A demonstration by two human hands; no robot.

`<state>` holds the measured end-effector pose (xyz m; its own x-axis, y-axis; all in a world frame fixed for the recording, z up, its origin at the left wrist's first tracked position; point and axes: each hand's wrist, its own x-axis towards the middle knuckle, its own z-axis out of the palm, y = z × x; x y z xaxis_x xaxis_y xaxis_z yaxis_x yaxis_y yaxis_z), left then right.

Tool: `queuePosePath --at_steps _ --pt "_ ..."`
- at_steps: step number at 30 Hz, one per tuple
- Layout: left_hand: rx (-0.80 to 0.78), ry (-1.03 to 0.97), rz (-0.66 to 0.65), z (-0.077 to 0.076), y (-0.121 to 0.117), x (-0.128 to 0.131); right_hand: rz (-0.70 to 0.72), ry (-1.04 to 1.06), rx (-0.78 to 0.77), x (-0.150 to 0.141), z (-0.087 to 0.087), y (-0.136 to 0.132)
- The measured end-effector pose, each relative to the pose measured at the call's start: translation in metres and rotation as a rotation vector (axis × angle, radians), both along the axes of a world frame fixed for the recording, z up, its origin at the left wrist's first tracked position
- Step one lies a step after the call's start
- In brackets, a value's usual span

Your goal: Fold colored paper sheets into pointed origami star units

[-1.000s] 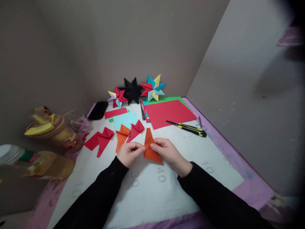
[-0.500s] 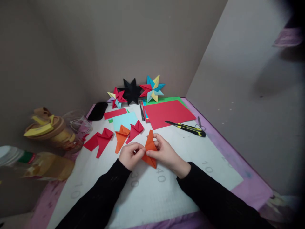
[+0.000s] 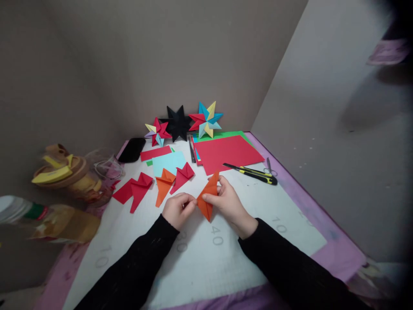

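Observation:
An orange folded paper [image 3: 208, 197], a narrow pointed shape, is held above the white mat [image 3: 258, 267]. My right hand [image 3: 230, 204] grips its right side, thumb on the front and fingers behind. At its left corner, my left hand [image 3: 180, 209] pinches with thumb and forefinger. Just beyond my left hand lie another orange folded piece [image 3: 164, 186] and a red folded piece [image 3: 183, 176]. Further left, a second red folded piece [image 3: 141, 189] rests partly over a flat red one [image 3: 122, 192].
Red paper sheets [image 3: 230, 150] lie at the back, with a yellow-black cutter [image 3: 254, 174] and scissors [image 3: 270, 167] to their right. Paper stars, one black [image 3: 178, 122], lean on the wall. A phone [image 3: 132, 150], a plastic bottle [image 3: 67, 221] and a lidded jar [image 3: 80, 181] are on the left.
The orange paper has tipped, its upper point swinging to the right. My right hand has turned with it, while my left hand has stayed nearly in place at the paper's left corner.

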<state>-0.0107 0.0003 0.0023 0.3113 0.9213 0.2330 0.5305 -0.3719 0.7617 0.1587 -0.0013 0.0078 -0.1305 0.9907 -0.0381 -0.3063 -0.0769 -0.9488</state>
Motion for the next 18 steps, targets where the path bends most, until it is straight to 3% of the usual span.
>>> queuePosePath --at_steps 4,11,18 --pt "0.007 -0.005 0.003 0.0015 -0.0010 0.0014 0.003 0.030 -0.014 -0.0007 -0.0013 0.0003" --pt "-0.184 -0.058 0.018 0.0050 -0.0048 0.0067 0.041 0.034 -0.018 -0.0036 -0.0015 -0.0019" --pt "-0.079 -0.071 0.055 0.0100 -0.0018 0.0043 0.076 -0.126 0.023 -0.0043 -0.0059 -0.0019"
